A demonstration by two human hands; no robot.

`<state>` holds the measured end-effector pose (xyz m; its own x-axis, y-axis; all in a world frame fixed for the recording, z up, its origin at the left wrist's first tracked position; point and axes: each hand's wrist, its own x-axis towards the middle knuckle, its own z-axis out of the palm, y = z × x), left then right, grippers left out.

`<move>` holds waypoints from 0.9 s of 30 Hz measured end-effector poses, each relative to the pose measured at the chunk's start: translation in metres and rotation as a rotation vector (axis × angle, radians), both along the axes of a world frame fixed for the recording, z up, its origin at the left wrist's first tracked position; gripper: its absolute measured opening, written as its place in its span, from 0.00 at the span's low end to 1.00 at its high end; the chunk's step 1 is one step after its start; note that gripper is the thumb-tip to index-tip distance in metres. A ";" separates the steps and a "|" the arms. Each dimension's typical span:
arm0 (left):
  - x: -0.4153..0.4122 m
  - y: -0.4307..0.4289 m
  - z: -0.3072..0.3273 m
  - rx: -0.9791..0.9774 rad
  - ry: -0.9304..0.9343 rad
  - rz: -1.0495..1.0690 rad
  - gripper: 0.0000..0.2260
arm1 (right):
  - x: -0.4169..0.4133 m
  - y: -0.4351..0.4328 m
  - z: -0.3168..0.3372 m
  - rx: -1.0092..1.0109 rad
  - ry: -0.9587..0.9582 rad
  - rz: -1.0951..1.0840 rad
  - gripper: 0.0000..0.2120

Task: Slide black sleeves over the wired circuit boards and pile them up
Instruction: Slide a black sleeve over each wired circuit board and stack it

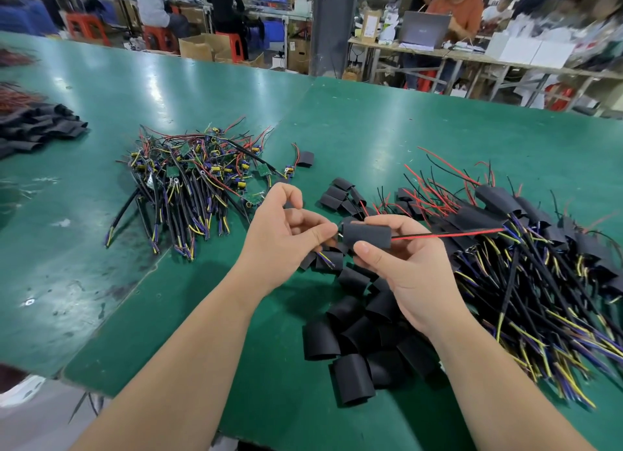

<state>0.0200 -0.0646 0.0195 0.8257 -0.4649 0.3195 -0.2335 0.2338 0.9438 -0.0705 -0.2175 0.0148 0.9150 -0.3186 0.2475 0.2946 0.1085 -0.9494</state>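
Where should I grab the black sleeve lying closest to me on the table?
Pinch the sleeve across its middle, from above on the near side: it lies flat at the heap's near edge, so both long edges look free.

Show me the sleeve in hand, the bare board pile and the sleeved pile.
sleeve in hand (367, 236): head view, its flat side.
bare board pile (194, 174): head view, tangle's middle.
sleeved pile (495, 197): head view, top sleeve.

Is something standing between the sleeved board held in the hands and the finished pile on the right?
Nothing visible does. The right hand holds the sleeved board just beside the finished pile; only its own red and black wires span the gap. Loose sleeves lie nearer the person.
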 end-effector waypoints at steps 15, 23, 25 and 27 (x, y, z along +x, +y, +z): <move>-0.003 0.000 0.001 0.001 0.038 -0.031 0.20 | -0.007 -0.004 0.012 -0.223 0.017 -0.101 0.15; -0.003 -0.001 -0.002 0.061 -0.029 0.005 0.18 | -0.009 -0.003 0.010 -0.333 0.039 -0.048 0.16; -0.003 -0.001 0.000 0.050 -0.025 0.013 0.17 | -0.007 0.000 0.008 -0.369 0.068 -0.079 0.19; -0.006 0.001 0.002 0.053 -0.025 -0.017 0.15 | -0.004 0.006 0.004 -0.198 0.059 -0.072 0.24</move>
<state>0.0139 -0.0635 0.0218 0.8096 -0.4955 0.3147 -0.2536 0.1882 0.9488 -0.0746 -0.2112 0.0185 0.9063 -0.3343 0.2585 0.2383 -0.1010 -0.9659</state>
